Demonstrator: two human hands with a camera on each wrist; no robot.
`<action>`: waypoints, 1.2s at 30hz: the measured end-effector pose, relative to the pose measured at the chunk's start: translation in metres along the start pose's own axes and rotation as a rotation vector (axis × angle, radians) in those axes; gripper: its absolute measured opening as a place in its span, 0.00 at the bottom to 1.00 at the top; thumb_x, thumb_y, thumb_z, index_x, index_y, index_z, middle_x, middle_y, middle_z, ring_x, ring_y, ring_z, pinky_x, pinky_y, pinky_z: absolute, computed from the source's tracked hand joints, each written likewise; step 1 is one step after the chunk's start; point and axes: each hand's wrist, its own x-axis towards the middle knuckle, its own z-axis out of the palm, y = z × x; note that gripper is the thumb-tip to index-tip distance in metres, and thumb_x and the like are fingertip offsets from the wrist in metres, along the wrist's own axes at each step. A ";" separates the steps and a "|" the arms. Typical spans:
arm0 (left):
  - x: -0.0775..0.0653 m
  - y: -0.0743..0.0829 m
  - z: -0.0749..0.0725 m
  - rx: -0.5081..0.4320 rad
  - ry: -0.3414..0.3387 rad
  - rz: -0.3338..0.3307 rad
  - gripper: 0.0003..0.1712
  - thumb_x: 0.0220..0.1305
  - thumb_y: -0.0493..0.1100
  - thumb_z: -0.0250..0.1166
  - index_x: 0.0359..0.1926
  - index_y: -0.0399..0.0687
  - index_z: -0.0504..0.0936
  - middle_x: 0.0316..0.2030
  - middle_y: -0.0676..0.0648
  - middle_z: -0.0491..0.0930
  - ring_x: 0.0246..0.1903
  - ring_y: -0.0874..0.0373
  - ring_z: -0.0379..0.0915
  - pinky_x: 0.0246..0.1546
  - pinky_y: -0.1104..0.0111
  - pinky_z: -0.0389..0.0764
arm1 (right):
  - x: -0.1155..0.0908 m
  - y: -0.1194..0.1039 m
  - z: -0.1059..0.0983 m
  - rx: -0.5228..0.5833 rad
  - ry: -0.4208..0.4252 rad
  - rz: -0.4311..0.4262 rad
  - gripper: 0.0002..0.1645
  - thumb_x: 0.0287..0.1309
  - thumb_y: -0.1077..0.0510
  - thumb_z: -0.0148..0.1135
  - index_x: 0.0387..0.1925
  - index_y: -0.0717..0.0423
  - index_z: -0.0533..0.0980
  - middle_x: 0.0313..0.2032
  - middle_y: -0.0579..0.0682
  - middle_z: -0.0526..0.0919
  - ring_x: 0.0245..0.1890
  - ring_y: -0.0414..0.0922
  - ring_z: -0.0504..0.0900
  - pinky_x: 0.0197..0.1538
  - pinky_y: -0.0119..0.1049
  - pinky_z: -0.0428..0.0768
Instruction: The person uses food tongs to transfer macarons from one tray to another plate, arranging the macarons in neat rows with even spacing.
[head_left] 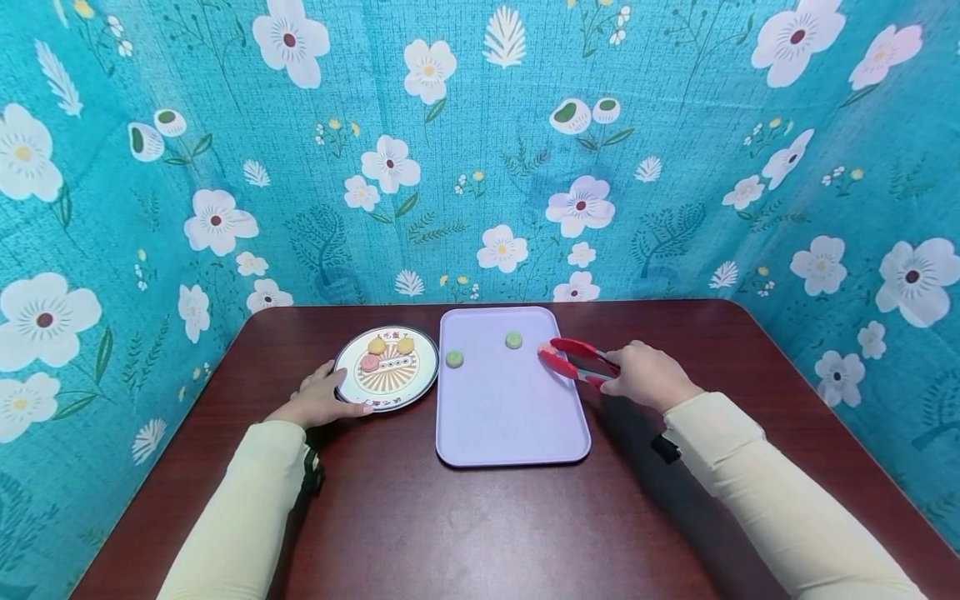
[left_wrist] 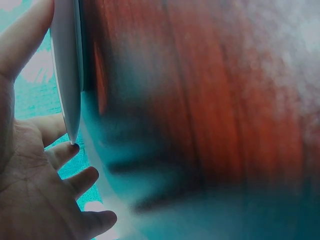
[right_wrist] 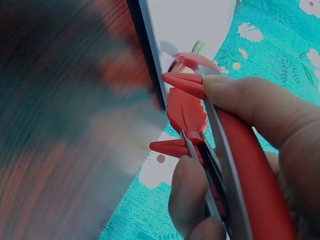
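My left hand (head_left: 318,398) grips the left rim of a round white plate (head_left: 408,392), thumb along the near edge. Seen edge-on in the left wrist view, the plate (left_wrist: 67,75) lies between thumb and fingers. Two yellow macarons (head_left: 377,345) and a pink macaron (head_left: 370,362) rest on it. In my right hand (head_left: 648,375) are red tongs (right_wrist: 235,145), tips over the right side of a lilac tray (head_left: 510,417). A pink macaron (head_left: 546,350) is at the tips, partly hidden; I cannot tell whether it is clamped. Green macarons (head_left: 513,340) (head_left: 454,358) lie on the tray.
The plate and tray stand side by side on a dark reddish-brown table (head_left: 480,533). Behind and around the table hangs a turquoise flowered cloth (head_left: 450,167). The tray has a low raised rim.
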 end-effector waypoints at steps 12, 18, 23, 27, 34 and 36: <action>0.000 -0.001 0.000 -0.012 0.011 0.008 0.65 0.48 0.67 0.70 0.73 0.34 0.49 0.72 0.29 0.40 0.68 0.29 0.37 0.62 0.31 0.44 | -0.001 0.001 0.001 0.031 0.004 0.000 0.33 0.42 0.53 0.78 0.51 0.65 0.79 0.35 0.57 0.83 0.30 0.49 0.77 0.28 0.41 0.81; 0.000 -0.001 0.002 -0.006 0.016 0.012 0.66 0.48 0.68 0.70 0.73 0.33 0.49 0.72 0.29 0.39 0.68 0.29 0.36 0.63 0.31 0.44 | -0.001 -0.002 -0.001 0.020 0.005 0.004 0.35 0.42 0.52 0.78 0.52 0.65 0.79 0.34 0.57 0.83 0.30 0.49 0.76 0.27 0.40 0.80; -0.001 0.000 0.001 -0.008 0.011 0.014 0.66 0.48 0.68 0.70 0.73 0.32 0.49 0.72 0.29 0.39 0.68 0.29 0.36 0.62 0.31 0.46 | 0.001 -0.001 -0.001 0.019 0.000 0.000 0.34 0.40 0.52 0.79 0.50 0.65 0.80 0.33 0.55 0.83 0.29 0.49 0.76 0.27 0.41 0.80; -0.002 0.001 0.000 -0.019 0.007 0.017 0.65 0.49 0.67 0.70 0.73 0.32 0.49 0.72 0.29 0.39 0.68 0.29 0.36 0.62 0.31 0.45 | 0.004 0.000 -0.002 0.037 -0.017 0.006 0.35 0.40 0.52 0.79 0.50 0.65 0.80 0.32 0.54 0.84 0.28 0.47 0.77 0.28 0.42 0.81; -0.002 0.001 -0.001 -0.015 0.011 0.019 0.65 0.48 0.66 0.71 0.73 0.32 0.50 0.71 0.28 0.40 0.67 0.28 0.36 0.62 0.30 0.44 | 0.007 -0.002 -0.006 0.041 -0.038 0.019 0.35 0.39 0.53 0.80 0.50 0.66 0.80 0.33 0.53 0.85 0.29 0.48 0.78 0.32 0.44 0.82; -0.002 0.001 0.000 -0.016 0.010 0.015 0.65 0.48 0.66 0.71 0.73 0.32 0.50 0.71 0.28 0.40 0.67 0.29 0.37 0.62 0.30 0.44 | 0.008 -0.003 -0.007 0.046 -0.047 0.030 0.35 0.39 0.53 0.80 0.50 0.66 0.80 0.34 0.54 0.85 0.30 0.48 0.78 0.33 0.46 0.82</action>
